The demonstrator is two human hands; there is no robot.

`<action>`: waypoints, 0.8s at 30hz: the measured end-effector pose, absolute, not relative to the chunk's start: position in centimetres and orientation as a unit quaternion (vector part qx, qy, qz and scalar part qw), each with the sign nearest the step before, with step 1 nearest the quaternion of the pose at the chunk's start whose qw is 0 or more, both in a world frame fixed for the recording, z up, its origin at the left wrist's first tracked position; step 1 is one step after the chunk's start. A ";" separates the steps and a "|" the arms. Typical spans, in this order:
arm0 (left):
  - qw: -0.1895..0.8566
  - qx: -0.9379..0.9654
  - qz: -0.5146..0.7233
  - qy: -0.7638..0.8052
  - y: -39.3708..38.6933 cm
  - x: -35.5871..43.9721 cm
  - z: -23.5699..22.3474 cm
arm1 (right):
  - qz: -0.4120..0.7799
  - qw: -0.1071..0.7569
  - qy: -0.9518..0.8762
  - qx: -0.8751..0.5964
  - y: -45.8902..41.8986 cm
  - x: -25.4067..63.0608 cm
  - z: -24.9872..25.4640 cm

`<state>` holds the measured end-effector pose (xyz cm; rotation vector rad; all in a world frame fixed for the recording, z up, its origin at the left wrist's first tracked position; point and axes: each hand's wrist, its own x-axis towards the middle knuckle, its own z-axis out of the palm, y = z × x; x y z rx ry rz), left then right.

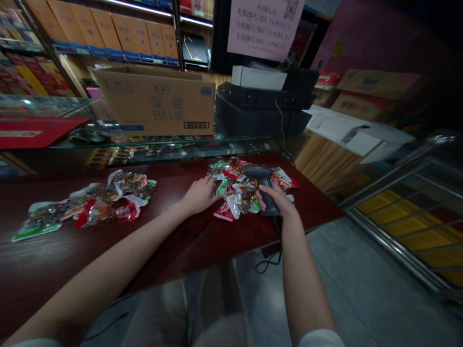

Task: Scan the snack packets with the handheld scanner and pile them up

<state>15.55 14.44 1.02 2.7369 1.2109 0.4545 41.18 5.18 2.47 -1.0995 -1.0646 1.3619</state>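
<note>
Two hands work at a dark red wooden surface [43,260]. The left hand [198,195] lies open and flat, its fingers [209,184] resting on the near edge of a heap of packets [238,193] at 12 o'clock. The right hand [272,198] is closed firmly around the grip of a black barcode scanner [261,174], holding it upright against the heap's right side. Its cable [269,262] drops past the surface's edge below that hand. The packets are small, crumpled, vacuum-sealed snack bags, clear with red and green print and brownish food inside. They overlap loosely, and their labels are too small to read. A second heap [87,205] lies spread out at 10 o'clock, apart from both hands. Beyond them, a cardboard box [155,101] stands on a glass counter [162,143] at 12 o'clock, with a computer mouse [87,137] at 11 o'clock.
</note>
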 end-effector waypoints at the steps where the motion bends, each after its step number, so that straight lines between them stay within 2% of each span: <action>1: 0.071 0.901 0.155 0.399 15.0 16.4 0.7 | 0.569 0.519 -0.444 -0.458 5.2 41.2 2.2; 7: 0.222 0.869 0.244 0.369 17.8 16.9 -0.9 | 0.563 0.524 -0.450 -0.454 4.9 41.2 1.3; 12: 0.322 0.779 0.342 0.416 17.7 15.8 -0.3 | 0.561 0.518 -0.457 -0.457 4.8 41.4 1.3; 17: 0.511 0.679 0.397 0.346 16.9 15.2 1.4 | 0.578 0.535 -0.441 -0.430 4.6 41.4 1.6; 24: 0.575 0.649 0.383 0.319 14.8 11.0 3.1 | 0.574 0.584 -0.427 -0.384 4.6 39.1 3.1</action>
